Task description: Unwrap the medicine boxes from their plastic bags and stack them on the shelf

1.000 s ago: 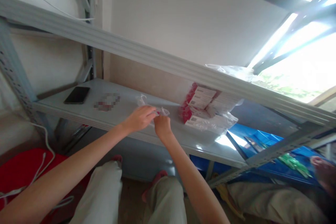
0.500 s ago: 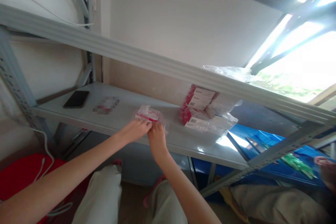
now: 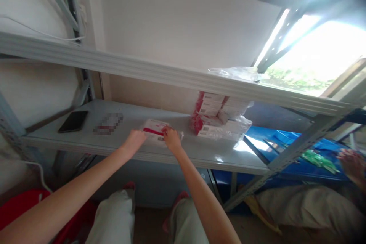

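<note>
A small white box with a red stripe and a barcode, in clear plastic wrap (image 3: 156, 134), is at the front part of the grey metal shelf (image 3: 197, 151). My left hand (image 3: 136, 140) is closed on its left end. At the right end, my right hand (image 3: 172, 138) pinches the wrapped box with bent fingers, some of them on its upper face. To the right stands a stack of several red and white boxes (image 3: 213, 116), also wrapped in clear plastic.
A dark phone (image 3: 73, 121) and a blurred-out item (image 3: 108, 123) lie on the shelf's left part. Above, a shelf beam (image 3: 160, 74) crosses the view, with clear plastic (image 3: 236, 73) over it. Another person's hand (image 3: 353, 164) is near green items (image 3: 320, 160) on blue sheeting.
My hands have moved apart, from together at the box's front edge to its two ends. More of the box's white barcode side and red stripe shows. The view has shifted slightly.
</note>
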Available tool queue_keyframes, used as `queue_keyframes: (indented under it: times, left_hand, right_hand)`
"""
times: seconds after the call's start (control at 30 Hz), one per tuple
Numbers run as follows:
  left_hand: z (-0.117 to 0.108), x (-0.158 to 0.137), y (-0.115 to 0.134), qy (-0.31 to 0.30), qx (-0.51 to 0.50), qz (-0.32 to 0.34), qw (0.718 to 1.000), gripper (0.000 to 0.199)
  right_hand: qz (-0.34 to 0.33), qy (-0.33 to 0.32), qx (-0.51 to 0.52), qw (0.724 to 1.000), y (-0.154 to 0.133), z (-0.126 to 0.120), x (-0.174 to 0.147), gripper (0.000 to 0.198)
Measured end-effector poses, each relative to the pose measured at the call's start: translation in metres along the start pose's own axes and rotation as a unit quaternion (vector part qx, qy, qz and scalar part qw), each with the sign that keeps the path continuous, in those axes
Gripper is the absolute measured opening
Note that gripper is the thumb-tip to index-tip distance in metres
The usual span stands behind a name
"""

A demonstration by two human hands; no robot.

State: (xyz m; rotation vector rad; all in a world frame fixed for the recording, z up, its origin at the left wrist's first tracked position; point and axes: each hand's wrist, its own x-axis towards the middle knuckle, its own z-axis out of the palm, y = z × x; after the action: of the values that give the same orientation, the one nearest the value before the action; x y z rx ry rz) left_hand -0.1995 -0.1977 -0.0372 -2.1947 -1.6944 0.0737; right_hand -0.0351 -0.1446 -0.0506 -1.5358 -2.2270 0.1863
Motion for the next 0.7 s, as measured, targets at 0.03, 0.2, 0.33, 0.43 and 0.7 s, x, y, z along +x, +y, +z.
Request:
queue_keyframes:
  times: [0.03, 0.2, 0.33, 0.43, 0.7]
  left_hand:
    - [-0.001, -0.002, 0.001, 0.019, 0.015, -0.002, 1.0, 0.025]
    - [-0.004, 0.0, 0.02, 0.14, -0.018, 0.048, 0.989, 0.025]
    - [0.006, 0.016, 0.024, 0.076, -0.104, -0.003, 0.992, 0.026]
    - [0.017, 0.027, 0.014, 0.086, -0.131, -0.064, 0.986, 0.033]
    - [0.062, 0.04, -0.024, 0.133, -0.323, -0.136, 0.927, 0.043]
  right_hand:
    - [-0.011, -0.015, -0.024, 1.0, 0.003, -0.002, 0.002, 0.035]
    - [-0.126, -0.069, -0.071, 0.987, 0.026, 0.002, 0.018, 0.044]
    - [-0.138, -0.134, -0.046, 0.98, 0.045, 0.018, 0.032, 0.084]
    - [-0.145, -0.14, -0.017, 0.979, 0.05, 0.025, 0.042, 0.096]
    - [-0.164, -0.134, 0.096, 0.973, 0.052, 0.027, 0.071, 0.096]
